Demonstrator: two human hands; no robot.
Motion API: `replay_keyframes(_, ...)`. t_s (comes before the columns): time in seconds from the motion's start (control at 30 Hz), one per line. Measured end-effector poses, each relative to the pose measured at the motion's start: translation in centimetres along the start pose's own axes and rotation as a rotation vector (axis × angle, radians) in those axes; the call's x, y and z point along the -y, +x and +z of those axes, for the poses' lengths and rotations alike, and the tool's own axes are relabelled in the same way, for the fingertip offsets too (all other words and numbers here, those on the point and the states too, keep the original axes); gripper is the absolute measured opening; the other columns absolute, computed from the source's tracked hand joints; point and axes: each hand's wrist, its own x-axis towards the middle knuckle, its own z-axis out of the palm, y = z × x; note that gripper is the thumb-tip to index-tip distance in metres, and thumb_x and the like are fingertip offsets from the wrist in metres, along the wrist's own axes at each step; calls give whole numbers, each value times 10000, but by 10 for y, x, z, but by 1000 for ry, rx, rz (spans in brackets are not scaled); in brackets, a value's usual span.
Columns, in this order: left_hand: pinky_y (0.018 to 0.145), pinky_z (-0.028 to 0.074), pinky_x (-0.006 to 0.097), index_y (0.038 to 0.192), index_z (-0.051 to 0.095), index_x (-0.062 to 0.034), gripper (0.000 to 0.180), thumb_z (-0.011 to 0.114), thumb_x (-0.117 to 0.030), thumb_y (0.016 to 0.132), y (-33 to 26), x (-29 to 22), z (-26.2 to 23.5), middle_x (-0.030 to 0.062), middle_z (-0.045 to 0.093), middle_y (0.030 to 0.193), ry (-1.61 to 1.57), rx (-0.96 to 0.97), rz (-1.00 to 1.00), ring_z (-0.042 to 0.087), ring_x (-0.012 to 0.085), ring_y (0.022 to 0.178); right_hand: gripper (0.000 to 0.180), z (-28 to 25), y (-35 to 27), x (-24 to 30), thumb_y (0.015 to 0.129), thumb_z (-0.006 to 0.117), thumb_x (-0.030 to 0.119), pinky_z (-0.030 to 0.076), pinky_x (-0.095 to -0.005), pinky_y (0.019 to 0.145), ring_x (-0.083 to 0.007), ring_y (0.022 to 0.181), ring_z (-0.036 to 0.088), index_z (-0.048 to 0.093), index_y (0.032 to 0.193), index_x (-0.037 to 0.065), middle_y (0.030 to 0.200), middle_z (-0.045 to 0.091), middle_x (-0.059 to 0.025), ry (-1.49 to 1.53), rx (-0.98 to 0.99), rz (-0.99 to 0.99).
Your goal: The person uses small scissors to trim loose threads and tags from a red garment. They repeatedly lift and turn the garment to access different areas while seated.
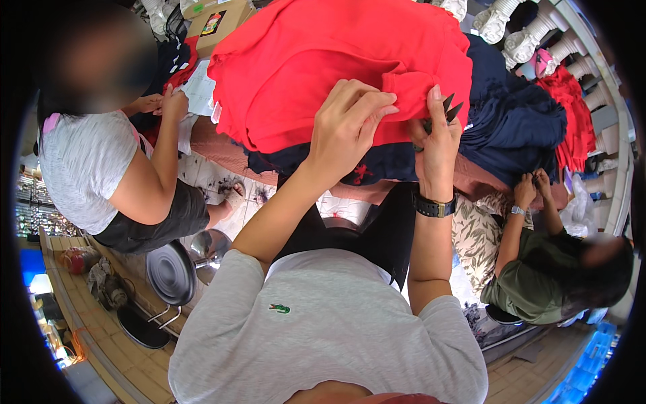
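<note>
Red garment (316, 60) lies on navy pile w/ our left hand (350, 124) pinching its hem taut, so right hand (437, 138), fingers closed round small snips (447, 108), can reach it.

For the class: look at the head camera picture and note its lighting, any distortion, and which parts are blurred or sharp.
Head view: even, bright light with soft shadows and no strong glare; fisheye bending curves the floor boards and shelf near the rim, with black corners outside the image circle; both co-workers' faces are blurred out; the left hand, right hand, snips and red garment are sharp.
</note>
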Motion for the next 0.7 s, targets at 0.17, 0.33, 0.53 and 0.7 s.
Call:
replay_keyframes(0.17, 646, 512, 271, 1005, 632, -18, 62, 670, -53, 971, -1, 6, 4, 29, 626, 898, -434, 19, -341, 621, 128, 708, 305, -2, -1, 1, 1061, 587, 310, 192, -232, 436, -9, 480, 283, 536, 811, 142, 629, 366, 101, -171, -134, -187)
replay_keyframes(0.33, 726, 541, 234, 1013, 605, -29, 123, 597, -148, 1047, 4, 1, -18, 6, 584, 900, -765, 153, -752, 601, 64, 879, 428, 20, -58, 24, 1114, 380, 413, 238, -221, 525, -33, 580, 288, 544, 941, 58, 649, 332, 66, -311, -88, -231)
replay_keyframes(0.53, 742, 512, 251, 993, 584, -11, 87, 597, -88, 1032, 2, -11, -21, 28, 616, 936, -753, 134, -665, 590, 85, 783, 488, 30, -62, -1, 1100, 347, 460, 209, -224, 490, -43, 564, 292, 553, 917, 57, 684, 368, 41, -354, 216, 112)
replay_keyframes(0.7, 901, 484, 274, 996, 585, -21, 89, 608, -99, 1032, 0, -19, -28, 63, 662, 1088, -760, 210, -697, 584, 95, 953, 537, 32, -59, -1, 1104, 370, 430, 280, -289, 494, -77, 542, 350, 555, 819, 14, 606, 385, 20, -393, 159, 70)
